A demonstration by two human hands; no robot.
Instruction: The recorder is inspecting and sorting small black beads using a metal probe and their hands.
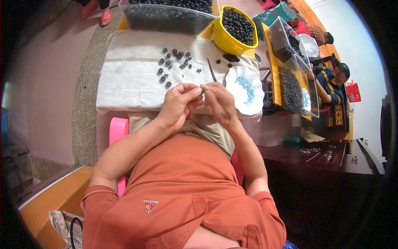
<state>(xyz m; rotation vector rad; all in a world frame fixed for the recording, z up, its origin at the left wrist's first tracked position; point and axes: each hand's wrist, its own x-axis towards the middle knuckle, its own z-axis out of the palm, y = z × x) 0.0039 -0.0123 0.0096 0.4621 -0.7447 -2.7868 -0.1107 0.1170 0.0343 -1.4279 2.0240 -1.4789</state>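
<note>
My left hand (181, 103) and my right hand (220, 103) meet above the near edge of a white towel (128, 83). Their fingertips pinch together, and whatever they hold is too small or too hidden to name. Beyond my hands, several small black ring-like pieces (160, 70) lie scattered on the towel, some showing a hole. A thin dark pointed tool (212, 69) lies just past my right hand. To the right of that hand, a white scalloped plate (233, 101) carries many tiny light-blue bits (245, 89).
A clear plastic bin (166, 18) and a yellow tub (226, 40), both full of black pieces, stand at the far side. On the right, more clear bins (290, 89) rest on a yellow board (277, 97) beside a seated person (331, 85). A pink chair (119, 130) is under me.
</note>
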